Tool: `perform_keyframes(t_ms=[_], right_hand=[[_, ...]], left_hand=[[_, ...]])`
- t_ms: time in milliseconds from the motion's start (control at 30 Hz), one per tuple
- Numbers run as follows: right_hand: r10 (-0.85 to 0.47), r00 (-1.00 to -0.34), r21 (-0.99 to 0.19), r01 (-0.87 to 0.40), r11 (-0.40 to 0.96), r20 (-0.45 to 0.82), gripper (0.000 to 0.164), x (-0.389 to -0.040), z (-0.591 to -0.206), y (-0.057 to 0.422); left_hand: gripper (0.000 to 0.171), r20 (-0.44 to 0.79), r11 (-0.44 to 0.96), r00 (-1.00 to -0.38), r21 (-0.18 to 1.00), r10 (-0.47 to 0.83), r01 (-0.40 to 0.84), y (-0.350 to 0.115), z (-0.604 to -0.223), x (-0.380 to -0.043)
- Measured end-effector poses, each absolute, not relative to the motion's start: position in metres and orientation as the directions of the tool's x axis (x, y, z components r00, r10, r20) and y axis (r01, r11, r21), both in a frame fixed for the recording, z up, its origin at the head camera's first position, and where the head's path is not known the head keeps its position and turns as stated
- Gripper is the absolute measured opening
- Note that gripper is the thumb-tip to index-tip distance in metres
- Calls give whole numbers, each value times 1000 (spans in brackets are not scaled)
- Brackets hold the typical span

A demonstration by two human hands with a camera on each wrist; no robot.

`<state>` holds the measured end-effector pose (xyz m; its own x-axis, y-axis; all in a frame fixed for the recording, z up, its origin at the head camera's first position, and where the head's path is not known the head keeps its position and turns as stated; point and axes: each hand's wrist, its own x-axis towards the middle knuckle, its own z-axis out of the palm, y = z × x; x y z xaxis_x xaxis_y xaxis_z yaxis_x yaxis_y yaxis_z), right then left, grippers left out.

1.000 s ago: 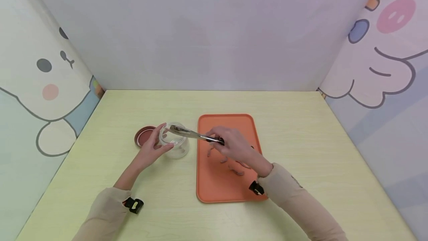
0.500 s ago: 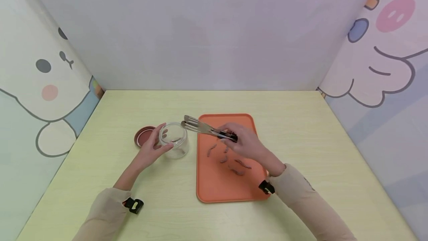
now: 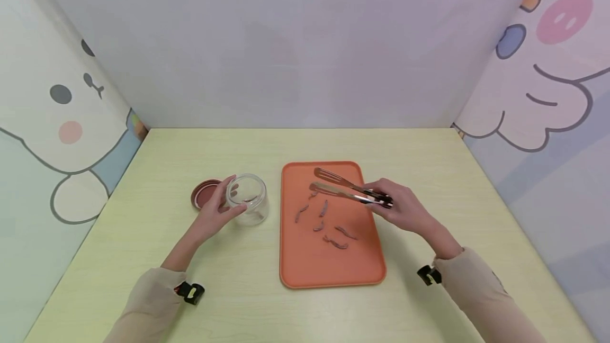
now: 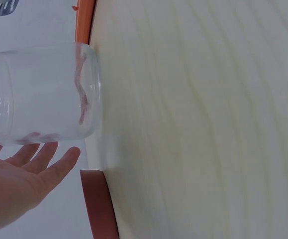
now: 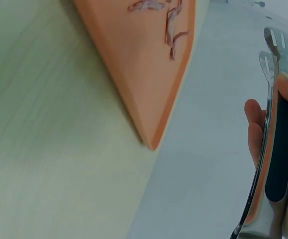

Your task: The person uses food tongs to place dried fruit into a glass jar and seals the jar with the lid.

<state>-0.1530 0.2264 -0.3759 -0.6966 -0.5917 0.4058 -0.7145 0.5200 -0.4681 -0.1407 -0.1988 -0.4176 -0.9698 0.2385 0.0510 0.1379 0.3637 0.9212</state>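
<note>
My left hand holds a clear jar, thumb at the near side and fingers at the far side. The jar stands upright and uncovered on the table. A thin reddish strip lies at the jar's bottom in the left wrist view. In my right hand are metal tongs with dark grips and slotted ends. Their arms are spread apart over the upper part of an orange tray, with nothing between the tips. Several reddish-brown shredded strips are scattered on the tray.
A reddish-brown round lid lies left of the jar, partly behind the left hand. The pale wooden table meets a plain wall at the back. Cartoon-printed panels rise at the sides.
The right hand has drawn the tongs rightward from above the jar to over the tray, and the tongs have spread wider. The left hand and jar have stayed put.
</note>
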Motion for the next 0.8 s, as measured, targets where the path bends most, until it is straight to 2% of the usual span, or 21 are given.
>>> perform_keyframes(t_ms=[400, 800], right_hand=[[-606, -713, -437, -699, 567, 354, 44, -129, -393, 288], [-597, -726, -399, -687, 608, 341, 45, -90, -406, 297]], left_hand=[[72, 42, 369, -970, 920, 239, 131, -200, -418, -140], [72, 55, 372, -971, 917, 234, 141, -198, -418, -140]])
